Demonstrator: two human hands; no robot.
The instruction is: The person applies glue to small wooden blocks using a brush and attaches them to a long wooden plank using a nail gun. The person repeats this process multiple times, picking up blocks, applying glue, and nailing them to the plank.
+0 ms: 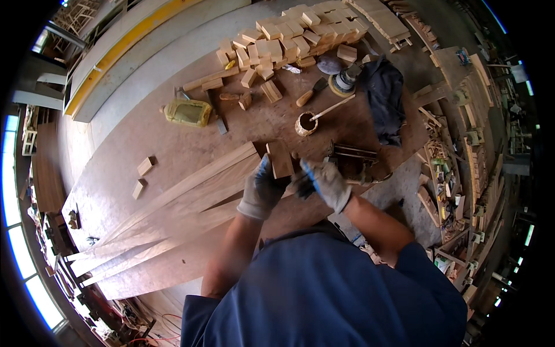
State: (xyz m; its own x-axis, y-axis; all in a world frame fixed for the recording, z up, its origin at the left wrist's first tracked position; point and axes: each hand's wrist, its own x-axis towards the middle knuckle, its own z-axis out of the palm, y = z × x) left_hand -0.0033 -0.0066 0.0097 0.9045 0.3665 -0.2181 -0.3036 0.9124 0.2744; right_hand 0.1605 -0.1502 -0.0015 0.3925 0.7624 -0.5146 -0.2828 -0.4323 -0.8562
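My left hand [261, 189], in a grey and blue work glove, grips a small rectangular wooden block [280, 159] and holds it up over the workbench. My right hand [325, 184], gloved the same way, is curled just right of the block. A small brown rounded end shows by its fingertips, but what it belongs to is hidden. Close beyond the right hand lies a dark bench vise or clamp-like metal tool [355, 153]. A pot with a light, crusted rim [306, 124] stands farther off, with a wooden stick [332, 108] leaning in it.
Long wooden boards [167, 217] spread leftward across the bench. Wooden blocks [289, 37] are heaped at the far side. A yellowish plastic bottle [188, 112], a hammer [217, 113], a chisel-like tool [312, 91], a sander [344, 82] and a dark cloth [383, 95] lie between.
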